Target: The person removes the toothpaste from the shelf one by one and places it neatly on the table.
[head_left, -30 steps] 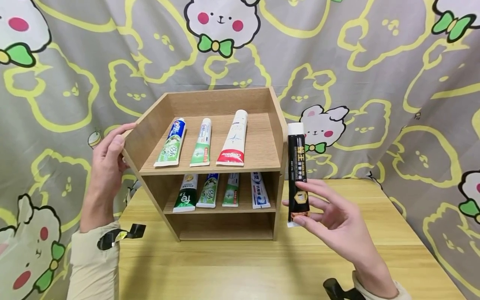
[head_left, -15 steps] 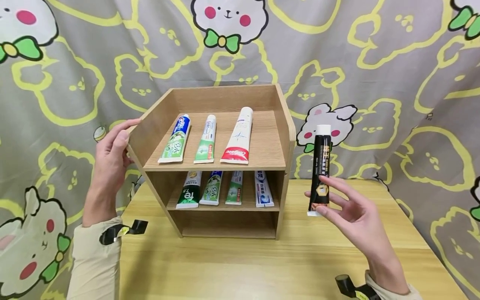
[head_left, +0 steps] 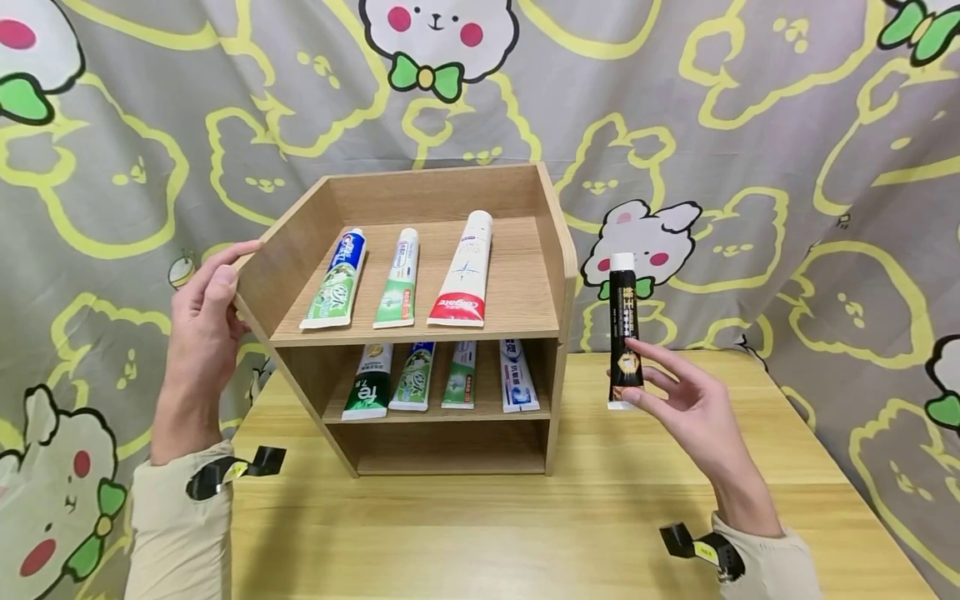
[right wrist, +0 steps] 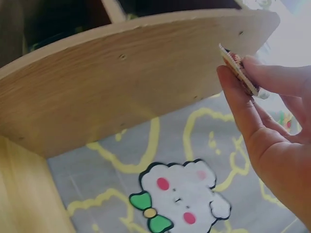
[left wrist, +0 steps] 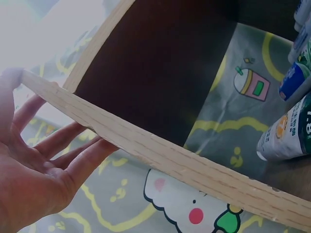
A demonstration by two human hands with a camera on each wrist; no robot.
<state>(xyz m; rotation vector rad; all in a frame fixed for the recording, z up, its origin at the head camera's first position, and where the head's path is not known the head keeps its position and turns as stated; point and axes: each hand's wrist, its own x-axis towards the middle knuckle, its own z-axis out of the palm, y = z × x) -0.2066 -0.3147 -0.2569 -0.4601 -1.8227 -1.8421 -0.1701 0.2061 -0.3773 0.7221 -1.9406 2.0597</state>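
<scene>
A: Black toothpaste tube [head_left: 625,332], where is it?
B: Upright, white cap on top, to the right of the wooden shelf unit [head_left: 558,275], above the yellow wooden table [head_left: 600,517], not touching either. The right hand [head_left: 686,407] pinches its lower crimped end between thumb and fingertips; the other fingers are spread loosely. The right wrist view shows the crimp [right wrist: 239,70] clamped between thumb and forefinger, close to the shelf's side panel [right wrist: 121,82].

A: Left hand?
B: The left hand [head_left: 201,312] rests on the shelf's left side panel, thumb over the front edge, fingers behind. The left wrist view has the fingers [left wrist: 73,145] straight and slightly apart against the panel's outer face [left wrist: 160,155], not curled round it.

A: What's on the shelf?
B: Top level: three tubes lying flat, a blue-green one [head_left: 335,282], a green-white one [head_left: 399,279], a white-red one [head_left: 462,271]. Middle level: four tubes [head_left: 438,377] side by side. I can't see anything in the bottom level.

A: Background?
B: Grey cartoon-print curtain [head_left: 750,125] behind everything. Beige sleeves [head_left: 180,533] on both arms.
</scene>
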